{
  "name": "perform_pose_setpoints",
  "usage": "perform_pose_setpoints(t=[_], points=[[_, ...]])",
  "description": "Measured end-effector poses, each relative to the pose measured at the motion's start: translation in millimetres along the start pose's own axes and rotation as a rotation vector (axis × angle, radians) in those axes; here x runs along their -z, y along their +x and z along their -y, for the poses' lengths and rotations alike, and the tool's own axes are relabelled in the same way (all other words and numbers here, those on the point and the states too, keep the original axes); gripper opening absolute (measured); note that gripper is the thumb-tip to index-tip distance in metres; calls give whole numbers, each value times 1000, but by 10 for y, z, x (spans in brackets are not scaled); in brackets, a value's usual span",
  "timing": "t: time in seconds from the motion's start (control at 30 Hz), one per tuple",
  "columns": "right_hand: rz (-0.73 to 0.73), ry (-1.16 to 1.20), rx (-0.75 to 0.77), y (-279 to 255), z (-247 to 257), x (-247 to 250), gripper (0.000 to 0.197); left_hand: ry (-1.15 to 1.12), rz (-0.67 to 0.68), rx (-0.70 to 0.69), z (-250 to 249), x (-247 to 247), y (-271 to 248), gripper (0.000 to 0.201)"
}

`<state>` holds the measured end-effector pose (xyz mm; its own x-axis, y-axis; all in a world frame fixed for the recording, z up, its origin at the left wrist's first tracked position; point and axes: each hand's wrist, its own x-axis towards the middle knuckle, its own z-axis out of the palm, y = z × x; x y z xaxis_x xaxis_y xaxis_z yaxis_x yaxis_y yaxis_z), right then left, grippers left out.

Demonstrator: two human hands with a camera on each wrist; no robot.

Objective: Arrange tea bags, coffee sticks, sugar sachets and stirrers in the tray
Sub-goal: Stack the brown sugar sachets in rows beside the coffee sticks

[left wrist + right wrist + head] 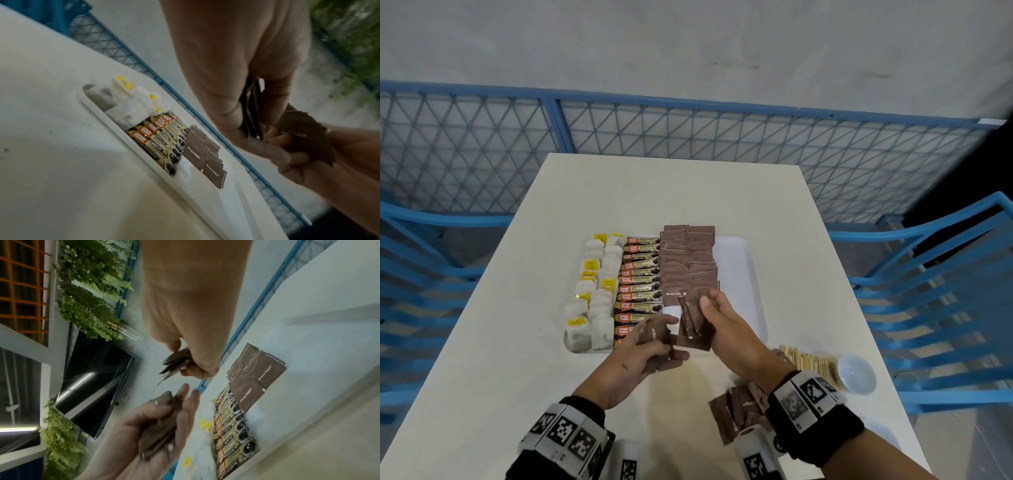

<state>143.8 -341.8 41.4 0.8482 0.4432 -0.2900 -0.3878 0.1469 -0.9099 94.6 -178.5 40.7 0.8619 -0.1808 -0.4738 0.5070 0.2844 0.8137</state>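
Note:
A white tray [739,260] holds tea bags [594,298] on the left, a row of coffee sticks [640,284] beside them, then rows of brown sugar sachets [688,257]. Its right part is bare. Above the tray's near edge my right hand [717,315] pinches a fanned bunch of sugar sachets [693,322], thumb on top. My left hand [650,346] grips another small stack of sachets [652,334] just left of it. In the left wrist view that stack [252,110] shows edge-on between thumb and fingers. Wooden stirrers [808,359] lie on the table to the right.
A loose pile of sugar sachets [736,407] lies on the table under my right wrist. A small white bowl [856,373] stands right of the stirrers. Blue chairs [935,274] flank the table, and a blue mesh fence [688,137] runs behind it.

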Motion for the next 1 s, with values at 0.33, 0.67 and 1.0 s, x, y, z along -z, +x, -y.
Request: perform_pose_setpoints(t=[0.33,0.67,1.0], points=[[120,-312,131,-77,-123,-216,28,-161,12,28,-108,-52,2,43],[-10,-921,281,-219,-171,44,34,-22,100,78,-51,-87,-64,29],[-301,-1514,-255,-393,-304,904,52,93,81,76,-38,20,-60,52]])
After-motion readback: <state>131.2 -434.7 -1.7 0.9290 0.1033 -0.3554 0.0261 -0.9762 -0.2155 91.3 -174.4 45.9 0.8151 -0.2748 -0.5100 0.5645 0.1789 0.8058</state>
